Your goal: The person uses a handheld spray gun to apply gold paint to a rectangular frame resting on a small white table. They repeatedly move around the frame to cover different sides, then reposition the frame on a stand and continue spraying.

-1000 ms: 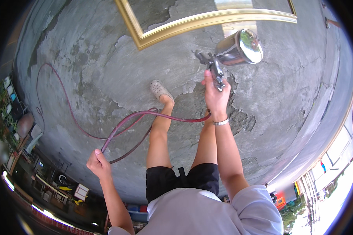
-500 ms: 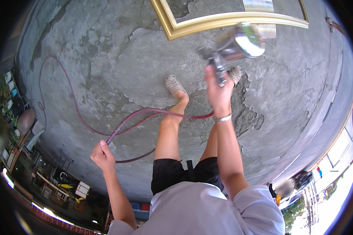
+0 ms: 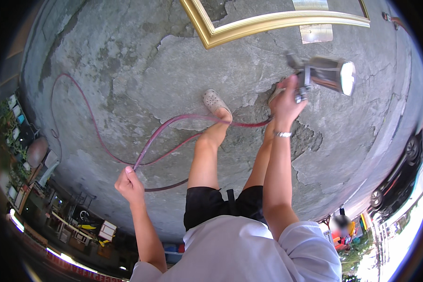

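One gun (image 3: 307, 77) is gripped by the right hand (image 3: 288, 105), its handle wrapped by closed fingers; whether the trigger is squeezed cannot be told, as blur lies over it. The hose (image 3: 174, 122) is clasped in the closed left hand (image 3: 130, 184), lower and well to the left. The gun is held above the floor (image 3: 183, 61). Beyond it, ahead and mostly to the left, the frame (image 3: 268, 28) is seen apart from it, the near rail stretched from left to right. The gun's front end is turned forward and left, toward that rail, while the cup (image 3: 328, 74) is carried off to the right, its long axis laid roughly sideways. The frame is approached more closely by the right hand than by the left. The gun is finished in shiny silver, the cup's end lit white. The frame is coloured gold with a paler inner band, its far side cut off by the view.
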Demonstrator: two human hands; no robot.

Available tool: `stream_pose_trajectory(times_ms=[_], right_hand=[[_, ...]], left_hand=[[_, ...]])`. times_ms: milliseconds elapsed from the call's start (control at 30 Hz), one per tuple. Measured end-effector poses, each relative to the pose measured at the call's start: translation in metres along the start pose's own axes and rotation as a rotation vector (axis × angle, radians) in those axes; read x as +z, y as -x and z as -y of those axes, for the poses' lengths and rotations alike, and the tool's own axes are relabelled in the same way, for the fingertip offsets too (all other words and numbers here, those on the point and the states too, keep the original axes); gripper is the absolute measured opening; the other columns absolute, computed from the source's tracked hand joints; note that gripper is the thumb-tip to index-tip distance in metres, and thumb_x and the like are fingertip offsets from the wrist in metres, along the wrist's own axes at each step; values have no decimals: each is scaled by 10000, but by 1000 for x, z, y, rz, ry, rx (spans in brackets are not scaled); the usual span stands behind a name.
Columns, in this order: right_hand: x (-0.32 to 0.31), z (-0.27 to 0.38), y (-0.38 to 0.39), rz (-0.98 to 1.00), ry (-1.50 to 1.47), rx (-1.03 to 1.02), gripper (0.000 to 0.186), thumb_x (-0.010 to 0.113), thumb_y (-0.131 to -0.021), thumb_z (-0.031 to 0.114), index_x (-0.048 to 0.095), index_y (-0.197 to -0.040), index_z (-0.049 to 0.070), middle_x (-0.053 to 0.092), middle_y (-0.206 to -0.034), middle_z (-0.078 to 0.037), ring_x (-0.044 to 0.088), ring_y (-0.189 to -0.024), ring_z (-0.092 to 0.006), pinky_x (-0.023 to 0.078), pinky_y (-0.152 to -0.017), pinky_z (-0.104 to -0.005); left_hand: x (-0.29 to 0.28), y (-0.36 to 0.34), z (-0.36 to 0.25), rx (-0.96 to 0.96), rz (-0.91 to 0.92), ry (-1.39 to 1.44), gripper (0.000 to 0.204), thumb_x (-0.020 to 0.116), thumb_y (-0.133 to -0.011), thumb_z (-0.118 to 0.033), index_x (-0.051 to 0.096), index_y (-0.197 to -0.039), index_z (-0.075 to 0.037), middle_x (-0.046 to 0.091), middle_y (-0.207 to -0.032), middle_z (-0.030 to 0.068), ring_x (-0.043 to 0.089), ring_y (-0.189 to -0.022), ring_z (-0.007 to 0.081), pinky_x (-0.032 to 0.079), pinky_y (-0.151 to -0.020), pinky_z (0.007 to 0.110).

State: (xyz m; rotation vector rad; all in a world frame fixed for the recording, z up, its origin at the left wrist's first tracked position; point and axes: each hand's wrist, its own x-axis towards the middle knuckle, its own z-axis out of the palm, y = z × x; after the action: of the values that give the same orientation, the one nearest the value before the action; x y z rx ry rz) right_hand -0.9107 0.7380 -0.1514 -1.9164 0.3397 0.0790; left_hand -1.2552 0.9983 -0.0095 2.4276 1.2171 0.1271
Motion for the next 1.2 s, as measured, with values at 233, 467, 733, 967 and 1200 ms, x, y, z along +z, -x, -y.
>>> stream_pose_trajectory(times_ms=[233, 467, 733, 967, 1200], right_hand=[[15, 15, 113, 440, -27, 61, 205, 776, -890, 158, 682, -912, -23, 627, -704, -96, 570, -595, -169, 464, -581, -313], [-5, 19, 63, 478, 83, -1, 248, 784, -891, 194, 682, -855, -30, 623, -672, -118, 587, -564, -196, 462, -542, -338], [-67, -3, -141, 65, 141, 70, 322, 728, -950, 284, 718, -897, -33, 645, -636, -46, 611, -596, -105, 478, -555, -299], [-140, -22, -315, -100, 160, 84, 385, 695, -958, 373, 740, -988, -8, 671, -655, -45, 553, -510, -92, 409, -493, -286], [-200, -24, -472, -208, 236, -21, 416, 665, -965, 405, 772, -958, 4, 705, -632, -69, 606, -479, -128, 476, -495, -320]], left_hand=[[-35, -26, 4, 32, -31, -215, 420, 528, -1017, -150, 435, -647, 27, 353, -542, 126, 307, -475, 204, 246, -469, 399], [-25, -35, -48, 88, 62, -230, 418, 529, -1012, -146, 431, -642, 23, 369, -543, 131, 331, -466, 232, 260, -473, 408], [28, -35, -141, 122, 231, -173, 404, 514, -1004, -151, 444, -647, 24, 399, -554, 147, 394, -471, 278, 296, -487, 421], [87, -35, -256, 170, 353, -103, 382, 502, -985, -134, 449, -642, 26, 427, -561, 159, 425, -477, 344, 319, -495, 441], [137, -37, -360, 289, 473, -18, 372, 516, -968, -95, 435, -620, 10, 433, -556, 152, 458, -472, 336, 327, -481, 438]])
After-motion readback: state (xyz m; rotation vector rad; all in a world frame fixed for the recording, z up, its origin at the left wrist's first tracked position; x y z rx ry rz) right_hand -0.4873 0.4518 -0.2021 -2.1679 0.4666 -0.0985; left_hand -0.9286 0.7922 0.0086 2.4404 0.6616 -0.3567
